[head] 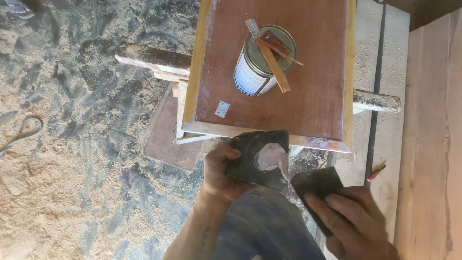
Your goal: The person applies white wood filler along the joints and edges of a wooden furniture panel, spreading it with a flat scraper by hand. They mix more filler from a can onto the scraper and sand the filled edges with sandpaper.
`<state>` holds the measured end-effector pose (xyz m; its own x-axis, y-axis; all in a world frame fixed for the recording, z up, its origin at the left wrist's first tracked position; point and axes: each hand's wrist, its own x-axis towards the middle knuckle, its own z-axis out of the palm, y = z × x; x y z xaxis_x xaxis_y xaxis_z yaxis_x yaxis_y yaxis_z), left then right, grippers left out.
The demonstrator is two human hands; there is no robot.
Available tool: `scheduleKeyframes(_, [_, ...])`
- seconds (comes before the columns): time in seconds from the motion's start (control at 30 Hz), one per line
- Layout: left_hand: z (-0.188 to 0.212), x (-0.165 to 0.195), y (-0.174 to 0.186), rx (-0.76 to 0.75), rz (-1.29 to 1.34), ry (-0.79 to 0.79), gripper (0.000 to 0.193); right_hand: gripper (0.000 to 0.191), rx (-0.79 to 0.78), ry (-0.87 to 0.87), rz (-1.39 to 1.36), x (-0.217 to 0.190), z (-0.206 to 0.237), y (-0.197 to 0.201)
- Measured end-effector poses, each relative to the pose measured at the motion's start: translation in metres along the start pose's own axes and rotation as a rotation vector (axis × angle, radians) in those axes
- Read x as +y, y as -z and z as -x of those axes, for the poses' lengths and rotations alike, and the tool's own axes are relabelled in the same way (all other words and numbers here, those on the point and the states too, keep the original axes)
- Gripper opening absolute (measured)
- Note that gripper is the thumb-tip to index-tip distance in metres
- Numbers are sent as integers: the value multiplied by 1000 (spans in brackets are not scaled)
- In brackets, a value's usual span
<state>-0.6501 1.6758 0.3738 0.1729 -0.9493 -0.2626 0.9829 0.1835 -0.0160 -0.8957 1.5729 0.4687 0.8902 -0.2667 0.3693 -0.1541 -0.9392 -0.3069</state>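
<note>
Sawdust lies thick over the dark mottled floor (72, 159) on my left, and pale blocks with wooden boards run along my right. Ahead of me stands a reddish-brown plywood panel (308, 96) with yellow edging, propped on timber supports. On it sits a round tin can (262, 62), with flat wooden sticks and a small red-handled tool laid across its lid.

From the head view, my left hand (221, 173) grips a dark square plate (260, 156) by its left edge, thumb on top and fingers curled under, so the hand is clamped on it. A pale pinkish-grey dab of putty (272, 159) sits on the plate, towards its right side. My right hand (353, 216) holds a dark flat scraper (315, 188), fingers pressed together and laid flat along its back. The scraper's upper-left corner meets the putty's lower edge, just at the plate's right corner.

The putty lies up and to the left of my right hand, and the scraper's long axis slants that way, from lower right to upper left. My left hand is nearer the putty. Both forearms come in low above my blue-trousered knee (262, 226), and the plate hovers just before the panel's near edge.
</note>
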Motion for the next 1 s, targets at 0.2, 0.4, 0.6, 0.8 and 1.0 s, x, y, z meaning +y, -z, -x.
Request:
scheduleKeyframes(0.2, [-9,-7,-1,-53,-11,60,56,29,231,-678,-1116,6,-25,4])
scheduleKeyframes(0.4, [-14,-17,-6,-88,-33,55,56,32,67,-984,-1581,38,-14,-35])
scheduleKeyframes(0.6, [-10,-9,-11,-7,-78,-3,58,31,111,-966,-1342,39,11,-25])
scheduleKeyframes(0.8, [-3,-18,-28,-27,-412,-251,51,31,483,-939,-1053,24,-4,-25])
scheduleKeyframes(1.0, [3,-33,-40,134,-757,-378,42,33,398,-1042,-956,13,5,-17])
